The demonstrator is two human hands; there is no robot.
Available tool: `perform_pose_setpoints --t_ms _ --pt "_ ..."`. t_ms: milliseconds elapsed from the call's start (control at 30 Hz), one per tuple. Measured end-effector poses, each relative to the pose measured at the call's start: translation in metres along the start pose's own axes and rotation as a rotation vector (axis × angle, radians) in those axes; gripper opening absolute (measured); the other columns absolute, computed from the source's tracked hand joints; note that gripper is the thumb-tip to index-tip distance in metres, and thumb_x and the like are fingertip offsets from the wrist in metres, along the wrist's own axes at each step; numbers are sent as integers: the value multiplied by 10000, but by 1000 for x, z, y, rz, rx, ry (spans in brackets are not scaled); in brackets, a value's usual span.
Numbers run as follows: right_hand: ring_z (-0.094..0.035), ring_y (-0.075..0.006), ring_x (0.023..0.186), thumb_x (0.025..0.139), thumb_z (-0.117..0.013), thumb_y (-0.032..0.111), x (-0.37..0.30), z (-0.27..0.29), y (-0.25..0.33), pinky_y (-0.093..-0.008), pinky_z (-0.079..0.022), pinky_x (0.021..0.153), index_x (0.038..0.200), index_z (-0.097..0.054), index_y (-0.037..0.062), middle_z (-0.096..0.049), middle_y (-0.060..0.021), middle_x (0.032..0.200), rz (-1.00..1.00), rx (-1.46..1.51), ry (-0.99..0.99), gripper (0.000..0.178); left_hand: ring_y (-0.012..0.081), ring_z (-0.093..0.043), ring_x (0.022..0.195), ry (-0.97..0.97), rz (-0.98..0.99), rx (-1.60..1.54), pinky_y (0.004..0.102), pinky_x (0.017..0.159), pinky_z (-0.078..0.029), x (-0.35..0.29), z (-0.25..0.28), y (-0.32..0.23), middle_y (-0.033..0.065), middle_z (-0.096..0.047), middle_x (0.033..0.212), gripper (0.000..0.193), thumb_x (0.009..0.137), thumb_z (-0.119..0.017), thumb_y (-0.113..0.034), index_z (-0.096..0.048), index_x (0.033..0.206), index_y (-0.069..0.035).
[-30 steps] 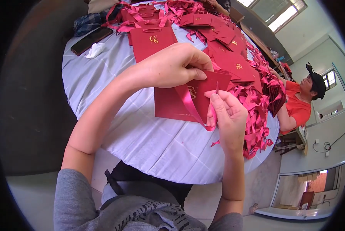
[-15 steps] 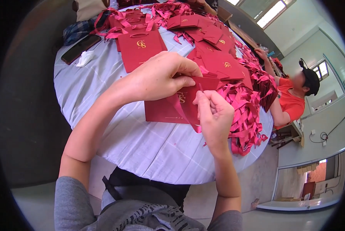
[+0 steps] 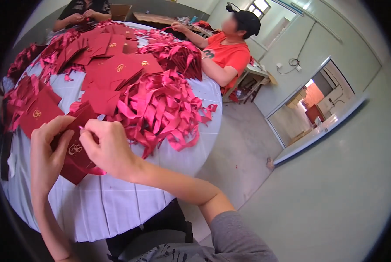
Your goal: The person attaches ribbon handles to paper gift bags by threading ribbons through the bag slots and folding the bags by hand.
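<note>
My view has swung right since a second ago, but my grip has not let go: my left hand (image 3: 47, 153) cradles the dark red paper envelope with a gold emblem (image 3: 75, 150), and my right hand (image 3: 110, 148) pinches at its flap, so the folding goes on. One envelope is in my grip; beyond it lies the heap of pink ribbon strips (image 3: 160, 109) on the white-clothed bench (image 3: 117, 205), perhaps a dozen loose envelopes, and two other people.

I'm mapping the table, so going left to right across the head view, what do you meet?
Left hand → envelope → right hand → ribbon pile → person in orange → doorway.
</note>
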State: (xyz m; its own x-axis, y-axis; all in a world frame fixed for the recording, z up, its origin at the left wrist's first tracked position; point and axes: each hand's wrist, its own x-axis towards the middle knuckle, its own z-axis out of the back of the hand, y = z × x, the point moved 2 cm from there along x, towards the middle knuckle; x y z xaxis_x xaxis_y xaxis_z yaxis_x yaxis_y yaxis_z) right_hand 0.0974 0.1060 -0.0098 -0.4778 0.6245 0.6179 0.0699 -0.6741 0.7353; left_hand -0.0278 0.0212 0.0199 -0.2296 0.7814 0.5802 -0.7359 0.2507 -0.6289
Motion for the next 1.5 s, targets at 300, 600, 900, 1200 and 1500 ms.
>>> perform_pose_setpoints --t_ms 300,600,900,1200,1500 --pt "-581 -417 599 831 -522 77 11 0 -13 -467 -438 536 696 -536 -57 -545 -255 617 23 -110 47 190 279 -561 751 29 -16 152 343 721 -437 2 -15 -11 153 -641 843 225 789 -563 59 -625 1001 19" --pt "-597 -271 756 763 -728 138 12 44 8 -351 -508 650 1014 -542 30 -538 -127 920 335 -423 97 331 330 -600 778 95 -138 234 390 704 -451 0 -13 -16 137 -656 860 258 764 -592 7 -593 1021 -24" --pt "-513 -159 690 814 -662 93 49 53 20 -288 -413 615 839 -655 6 -525 -65 801 290 -356 539 90 319 -610 834 174 -205 255 384 720 -474 -6 -4 -16 116 -622 874 292 743 -653 -14 -470 970 -12" --pt "-409 -87 490 780 -633 215 97 37 11 -302 -347 468 679 -648 17 -459 4 523 -281 -330 1144 224 300 -607 804 192 -245 285 377 736 -447 -6 -11 -18 105 -630 832 273 752 -648 -15 -470 958 -35" --pt "-473 -94 502 736 -612 140 84 33 -3 -268 -384 476 736 -697 23 -546 -10 574 -347 -164 934 145 279 -589 738 185 -257 277 349 680 -390 -5 -11 -20 97 -623 810 200 759 -634 -16 -510 913 -50"
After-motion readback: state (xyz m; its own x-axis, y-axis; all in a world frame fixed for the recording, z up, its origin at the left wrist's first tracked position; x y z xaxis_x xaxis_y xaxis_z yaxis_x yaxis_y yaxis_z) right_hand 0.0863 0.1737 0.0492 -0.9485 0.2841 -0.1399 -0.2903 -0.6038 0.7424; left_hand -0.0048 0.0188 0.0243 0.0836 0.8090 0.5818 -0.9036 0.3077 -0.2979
